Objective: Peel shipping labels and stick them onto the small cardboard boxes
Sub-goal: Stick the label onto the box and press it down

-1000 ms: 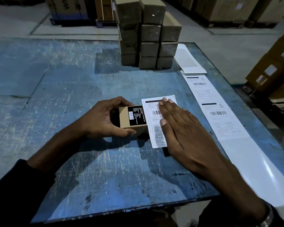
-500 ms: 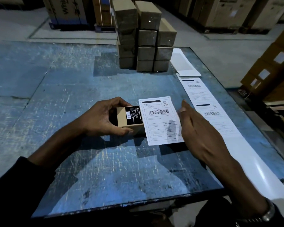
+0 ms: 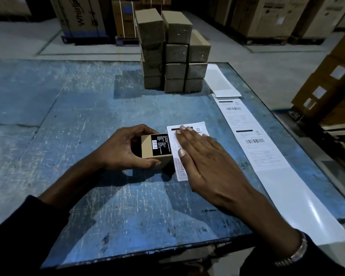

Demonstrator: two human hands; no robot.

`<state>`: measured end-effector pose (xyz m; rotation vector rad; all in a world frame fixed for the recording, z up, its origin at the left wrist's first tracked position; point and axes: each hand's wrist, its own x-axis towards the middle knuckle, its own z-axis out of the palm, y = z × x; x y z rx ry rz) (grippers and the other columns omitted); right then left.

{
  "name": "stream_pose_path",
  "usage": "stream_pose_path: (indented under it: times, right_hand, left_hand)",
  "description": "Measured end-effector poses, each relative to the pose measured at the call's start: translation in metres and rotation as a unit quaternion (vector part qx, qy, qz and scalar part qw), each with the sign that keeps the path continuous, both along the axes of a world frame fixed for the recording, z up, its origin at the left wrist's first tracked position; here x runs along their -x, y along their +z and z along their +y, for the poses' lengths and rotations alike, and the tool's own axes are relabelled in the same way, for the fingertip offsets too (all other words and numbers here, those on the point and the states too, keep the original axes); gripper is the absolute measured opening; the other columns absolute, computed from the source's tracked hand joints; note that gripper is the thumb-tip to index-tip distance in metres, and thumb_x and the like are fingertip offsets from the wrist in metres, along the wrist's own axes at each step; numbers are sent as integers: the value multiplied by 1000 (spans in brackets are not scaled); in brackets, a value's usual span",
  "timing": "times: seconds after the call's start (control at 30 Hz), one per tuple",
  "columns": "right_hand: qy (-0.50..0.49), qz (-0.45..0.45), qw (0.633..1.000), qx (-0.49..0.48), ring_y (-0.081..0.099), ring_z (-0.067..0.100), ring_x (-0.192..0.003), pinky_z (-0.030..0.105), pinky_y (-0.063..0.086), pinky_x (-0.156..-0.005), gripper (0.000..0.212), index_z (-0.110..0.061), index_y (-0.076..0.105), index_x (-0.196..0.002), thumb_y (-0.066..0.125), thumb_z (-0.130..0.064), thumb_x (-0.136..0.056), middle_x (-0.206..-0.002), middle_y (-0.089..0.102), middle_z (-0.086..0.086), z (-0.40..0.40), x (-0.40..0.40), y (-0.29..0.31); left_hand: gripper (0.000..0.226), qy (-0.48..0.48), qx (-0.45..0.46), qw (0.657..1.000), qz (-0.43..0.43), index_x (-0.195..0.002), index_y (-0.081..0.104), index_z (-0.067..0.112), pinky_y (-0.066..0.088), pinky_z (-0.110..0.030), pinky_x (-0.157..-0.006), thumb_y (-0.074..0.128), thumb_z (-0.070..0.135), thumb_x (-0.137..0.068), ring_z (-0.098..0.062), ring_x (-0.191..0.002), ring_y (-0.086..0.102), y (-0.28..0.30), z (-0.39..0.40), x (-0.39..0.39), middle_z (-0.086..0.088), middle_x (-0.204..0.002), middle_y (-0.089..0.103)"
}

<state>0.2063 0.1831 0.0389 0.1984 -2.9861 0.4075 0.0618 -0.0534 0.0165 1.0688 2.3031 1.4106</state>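
Head view: right hand, lifted off half a second ago, is back down flat on the shipping label, smoothing it. Left hand grips the small box mid-tabletop; sticking is nearly finished.

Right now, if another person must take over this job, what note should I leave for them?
Left hand: grips the small box on the table, black sticker side up.
Right hand: flat, fingers straight, pressing the peeled label right beside the box.
Label strip: lies along the right edge of the table, two printed labels remain on it, blank liner nearer you.
Box stack: at the far side of the table; no white labels visible on it.
Done: one label peeled and laid against the box.
Left: finish smoothing this label on, then peel and stick labels for the other boxes.
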Motion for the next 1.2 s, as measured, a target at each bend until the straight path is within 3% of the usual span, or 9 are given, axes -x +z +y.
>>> stream_pose_path:
  times: [0.23, 0.33, 0.47, 0.57, 0.73, 0.87, 1.0, 1.13, 1.2]
  right_hand:
    - [-57, 25, 998, 6, -3, -10, -158, 32, 2, -130, 74, -30, 19, -171, 4, -58, -103, -176, 11, -18, 41, -7, -9]
    - [-63, 23, 980, 189, 14, -13, -156, 39, 11, -130, 65, -40, 37, -164, 15, -59, -106, -170, 28, -27, 51, -4, -16]
    - [-93, 21, 904, 416, 42, -8, -144, 43, 27, -128, 50, -52, 61, -143, 35, -68, -103, -152, 51, -31, 50, -2, -13]
    - [-97, 42, 883, 458, 46, -6, -141, 42, 33, -125, 57, -50, 69, -135, 37, -75, -95, -144, 56, -32, 50, 6, -4]
    - [-94, -17, 845, 527, 63, 16, -131, 59, 44, -116, 65, -46, 74, -128, 52, -89, -85, -138, 70, -13, 52, 22, 13]
    - [-89, -36, 813, 574, 73, 16, -116, 48, 56, -99, 57, -25, 81, -117, 72, -67, -79, -119, 79, -4, 46, 26, 27]
    - [-88, -48, 815, 570, 73, 8, -109, 37, 53, -92, 48, -25, 76, -111, 81, -58, -77, -121, 76, 4, 39, 29, 31]
    - [-88, -73, 799, 590, 76, 27, -110, 46, 53, -80, 48, -23, 74, -114, 90, -48, -75, -126, 69, 15, 37, 30, 35]
    - [-78, -77, 795, 597, 77, 24, -103, 45, 55, -77, 51, -19, 72, -116, 91, -43, -75, -118, 69, 14, 37, 31, 36]
  left_hand:
    - [68, 5, -10, 1000, -6, -126, 70, 24, 65, -39, -88, 97, 37, -64, -20, -104, 77, 2, 1, -2, 5, -114, 79]
    - [67, 6, -23, 1000, 0, -124, 70, 23, 65, -39, -87, 96, 38, -64, -19, -102, 77, 0, 2, -5, 4, -113, 79]
    - [64, 14, -68, 998, -10, -122, 72, 18, 64, -34, -87, 92, 39, -66, -20, -102, 77, 3, 6, -7, -1, -112, 80]
    - [60, 13, -113, 992, -52, -121, 73, 14, 61, -27, -84, 91, 37, -68, -21, -101, 77, 8, 8, -7, -5, -110, 80]
    - [57, 25, -149, 987, -52, -123, 73, 15, 61, -29, -88, 90, 34, -72, -24, -104, 76, 15, 4, -7, -5, -114, 79]
    - [59, 31, -161, 985, -49, -123, 72, 11, 60, -26, -88, 91, 30, -71, -21, -104, 76, 16, 2, -4, -4, -113, 80]
    - [56, 42, -172, 982, -60, -120, 76, 14, 60, -26, -87, 90, 32, -68, -19, -102, 76, 19, 2, -6, -4, -112, 80]
    - [45, 50, -208, 973, -86, -111, 82, 27, 60, -29, -88, 87, 34, -67, -20, -104, 76, 21, 0, -4, -3, -112, 80]
    - [41, 59, -228, 966, -110, -107, 83, 28, 61, -36, -90, 86, 35, -67, -24, -105, 75, 20, 0, -3, -5, -112, 79]
